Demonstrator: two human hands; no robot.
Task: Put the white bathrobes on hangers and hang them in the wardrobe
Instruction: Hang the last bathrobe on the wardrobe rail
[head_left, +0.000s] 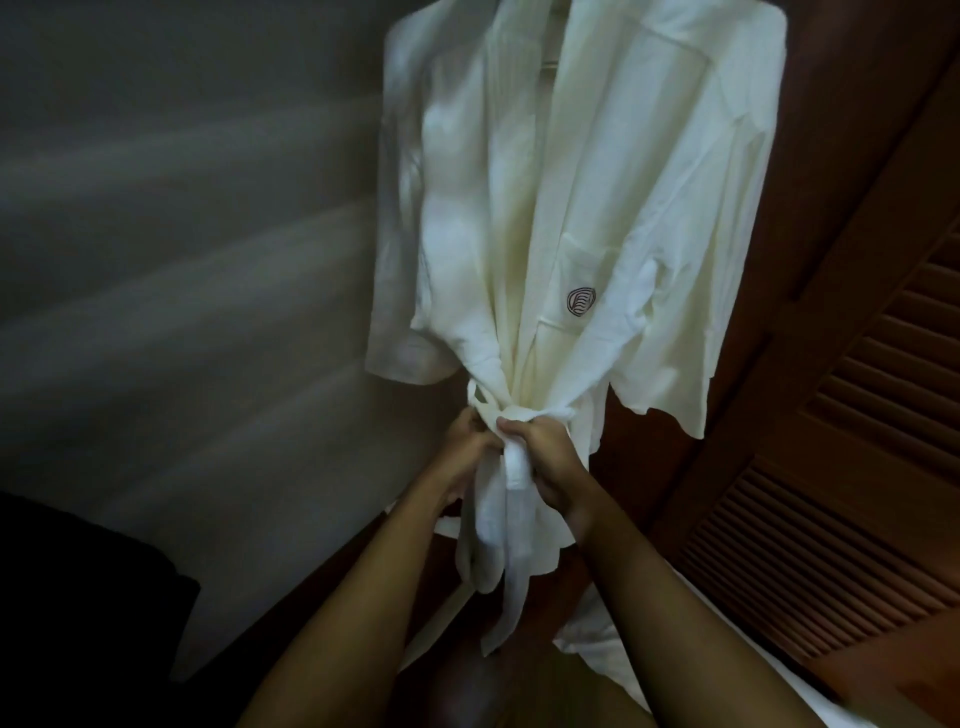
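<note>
— Where's the robe (571, 208)?
— Hanging up against a grey wall (182, 234), beside a louvred wooden door (857, 441).
— And the hands?
— Left hand (470, 447) and right hand (545, 457) both grip the belt (514, 457) at the waist knot.
— Lighting?
— Dim.

Dim grey wall (182, 234) beside louvred wooden door (831, 467).

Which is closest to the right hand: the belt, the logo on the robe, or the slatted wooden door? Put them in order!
From the right hand:
1. Belt, gripped in the hand itself.
2. Logo, above on the bathrobe chest pocket.
3. Slatted door, off to the right.
</note>
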